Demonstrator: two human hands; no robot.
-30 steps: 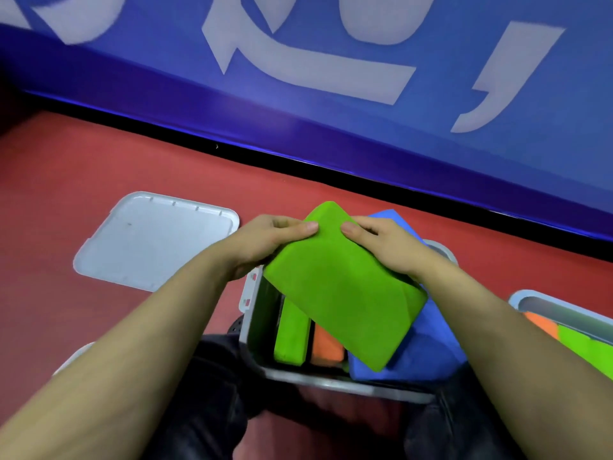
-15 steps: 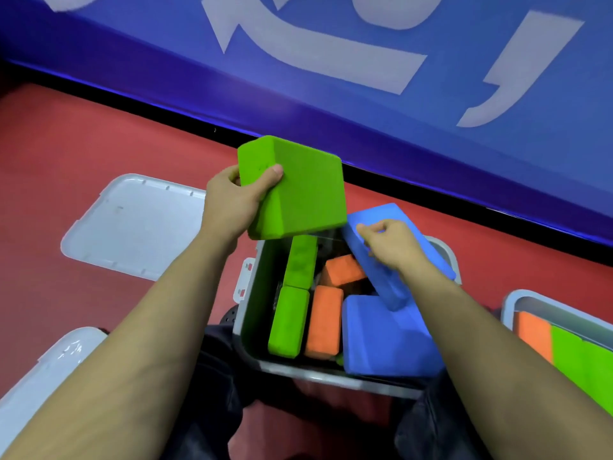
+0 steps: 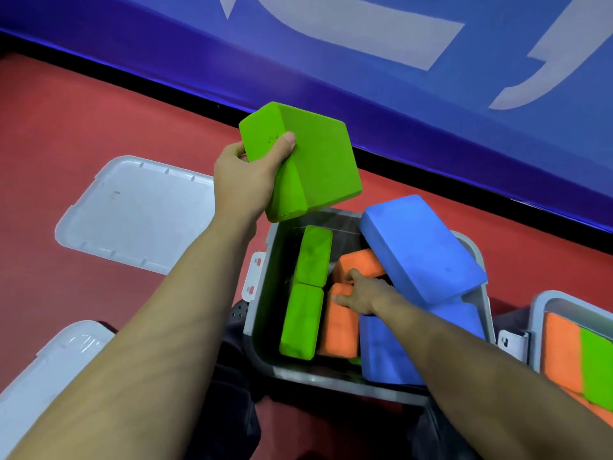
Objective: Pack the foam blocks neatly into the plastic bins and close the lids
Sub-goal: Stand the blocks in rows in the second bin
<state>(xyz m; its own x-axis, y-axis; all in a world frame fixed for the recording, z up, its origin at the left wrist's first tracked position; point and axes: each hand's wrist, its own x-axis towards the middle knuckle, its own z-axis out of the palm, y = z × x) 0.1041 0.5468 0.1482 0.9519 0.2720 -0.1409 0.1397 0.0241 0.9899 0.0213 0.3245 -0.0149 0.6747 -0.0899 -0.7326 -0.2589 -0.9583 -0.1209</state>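
My left hand (image 3: 247, 175) grips a big green foam block (image 3: 310, 161), held up above the far left corner of the grey bin (image 3: 262, 293). Inside the bin, two green blocks (image 3: 306, 293) stand on edge along the left, with orange blocks (image 3: 341, 327) beside them. My right hand (image 3: 360, 290) reaches down into the bin, its fingers on the orange blocks; whether they curl round one is unclear. A large blue block (image 3: 421, 247) leans tilted on the bin's far right rim, over another blue block (image 3: 388, 353).
A grey lid (image 3: 139, 210) lies flat on the red floor to the left. Another lid (image 3: 43, 376) shows at bottom left. A second bin (image 3: 537, 313) at right holds orange and green blocks. A blue wall with white markings runs behind.
My left hand has kept the green block raised and turned it slightly. My right hand let go of the tilted blue block and went down into the bin to the orange blocks.
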